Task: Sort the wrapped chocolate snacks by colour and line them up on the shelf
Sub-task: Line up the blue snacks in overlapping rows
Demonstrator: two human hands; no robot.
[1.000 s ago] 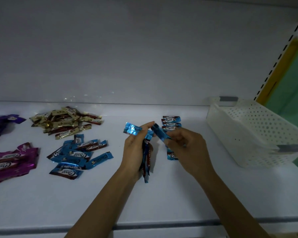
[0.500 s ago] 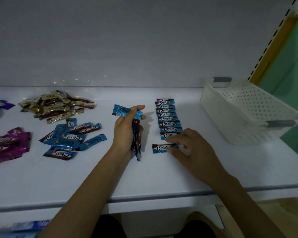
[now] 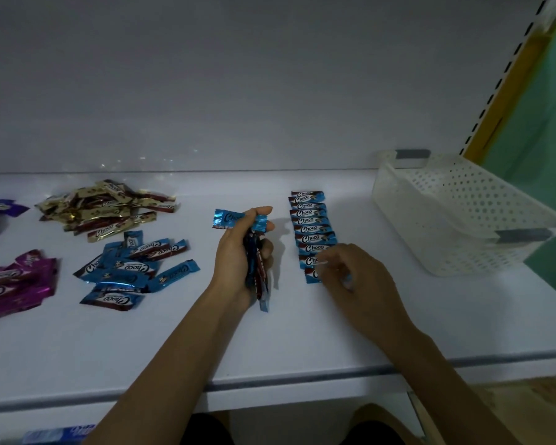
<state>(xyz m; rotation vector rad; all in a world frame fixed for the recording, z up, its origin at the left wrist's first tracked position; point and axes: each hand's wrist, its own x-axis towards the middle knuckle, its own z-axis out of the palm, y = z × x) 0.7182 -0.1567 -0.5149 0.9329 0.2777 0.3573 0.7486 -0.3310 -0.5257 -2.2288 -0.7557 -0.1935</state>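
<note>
Snack [image 3: 312, 275] slid against row [image 3: 312, 221]; left hand [image 3: 235, 264] grips bundle [image 3: 258, 272]; basket [image 3: 414, 226] near row.

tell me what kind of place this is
Probably a shop aisle or a mock-up of one: a white display shelf with a slotted upright, a perforated basket, and blue snacks lined up in a row.

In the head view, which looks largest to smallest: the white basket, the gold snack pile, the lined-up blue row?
1. white basket
2. gold snack pile
3. lined-up blue row
The pile is clearly wider than the row.
</note>
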